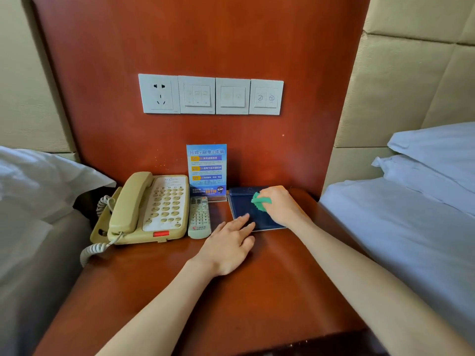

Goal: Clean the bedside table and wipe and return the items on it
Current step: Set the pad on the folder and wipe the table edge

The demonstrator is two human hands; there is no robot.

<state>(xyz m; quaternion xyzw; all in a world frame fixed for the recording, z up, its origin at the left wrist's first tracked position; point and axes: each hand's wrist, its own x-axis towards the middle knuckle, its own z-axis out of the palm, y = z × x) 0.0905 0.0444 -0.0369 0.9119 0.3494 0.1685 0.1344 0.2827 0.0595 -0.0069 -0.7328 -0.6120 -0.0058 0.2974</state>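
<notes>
A dark blue flat folder (244, 205) lies at the back right of the wooden bedside table (231, 299). My right hand (282, 205) is closed on a green cloth (261, 201) and presses it onto the folder's top. My left hand (228, 244) lies flat with its fingers apart, fingertips resting on the folder's near left corner. To the left stand a beige corded telephone (146, 209), a pale remote control (199, 218) and an upright blue notice card (207, 170) in a clear stand.
A red-brown wood panel with a socket and switch plates (210, 95) rises behind the table. White pillows and bedding flank it, on the left (38, 191) and on the right (416, 191). The phone's coiled cord (90, 250) hangs over the left edge.
</notes>
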